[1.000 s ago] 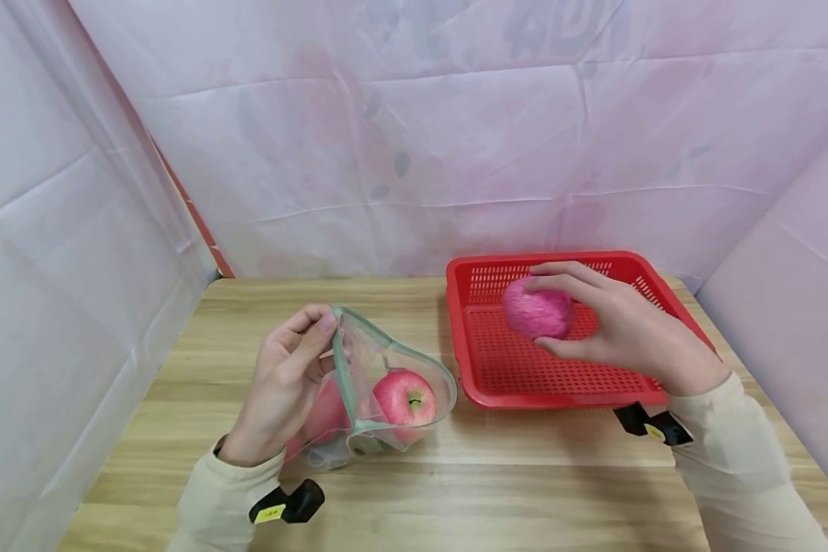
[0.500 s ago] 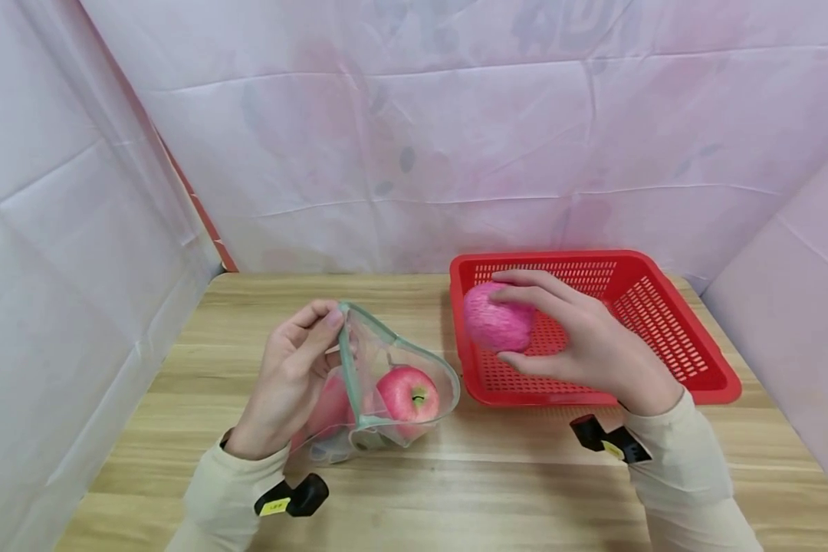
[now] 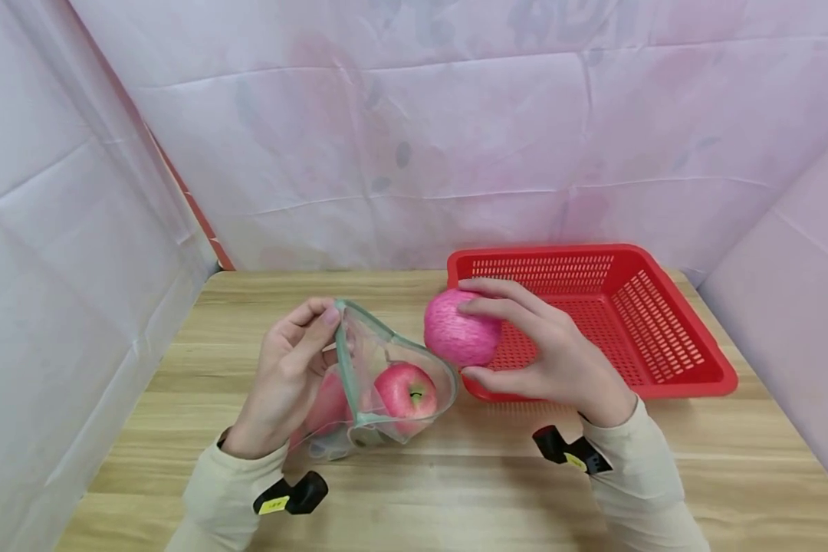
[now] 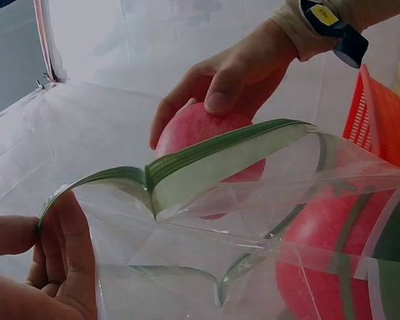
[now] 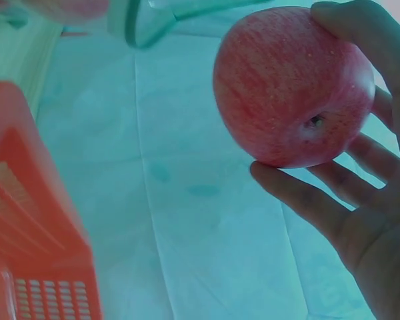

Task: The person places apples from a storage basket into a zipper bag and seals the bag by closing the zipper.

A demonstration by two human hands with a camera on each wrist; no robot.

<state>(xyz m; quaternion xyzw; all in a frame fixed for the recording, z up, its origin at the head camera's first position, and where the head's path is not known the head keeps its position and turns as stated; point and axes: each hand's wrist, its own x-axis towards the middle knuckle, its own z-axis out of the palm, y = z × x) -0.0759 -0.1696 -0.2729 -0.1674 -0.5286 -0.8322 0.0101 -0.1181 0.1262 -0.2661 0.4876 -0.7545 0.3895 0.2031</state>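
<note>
A clear plastic bag with a green-edged mouth (image 3: 346, 360) lies on its side at mid-table, its opening facing right. My left hand (image 3: 288, 376) pinches the upper corner of that mouth between thumb and fingers. Inside the bag are a red apple (image 3: 405, 392) near the opening and more red fruit (image 3: 327, 402) deeper in, blurred by the plastic. My right hand (image 3: 541, 345) grips a pink-red apple (image 3: 461, 328) by thumb and fingertips, just right of the bag's rim. In the right wrist view the held apple (image 5: 290, 90) shows a small dark hollow.
A red slotted plastic basket (image 3: 662, 387) stands on the right of the wooden table (image 3: 455, 491), behind my right hand. White patterned sheets (image 3: 386, 153) hang at the back and on both sides.
My right hand has carried the apple leftward from above the basket to beside the bag's mouth. My left hand has kept its pinch on the rim almost without moving.
</note>
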